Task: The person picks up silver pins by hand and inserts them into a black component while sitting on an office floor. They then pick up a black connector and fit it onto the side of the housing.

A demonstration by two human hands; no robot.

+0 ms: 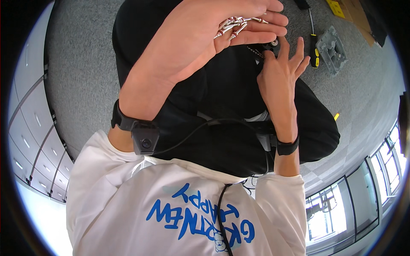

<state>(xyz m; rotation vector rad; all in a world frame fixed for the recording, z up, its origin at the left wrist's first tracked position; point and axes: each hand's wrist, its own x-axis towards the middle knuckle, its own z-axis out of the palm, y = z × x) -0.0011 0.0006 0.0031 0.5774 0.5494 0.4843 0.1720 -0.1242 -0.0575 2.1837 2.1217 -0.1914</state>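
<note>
My left hand (230,30) is raised with its palm turned up and cupped. Several silver screws (235,26) with small red bands lie across its palm and fingers. Just below those fingertips is my right hand (282,68), its fingers bent and apart. Its thumb and index finger are beside a dark part with a round metal piece (273,43), largely hidden by my left hand. Whether they touch it I cannot make out. A short beaded strip (255,52) shows next to the dark part.
Right of my hands lie a screwdriver (314,51) with a yellow and black handle and a grey plastic housing (332,52) on the carpet (81,64). Cardboard (358,19) sits at the far right. A cable (188,138) runs between the devices on my wrists, over my black trousers.
</note>
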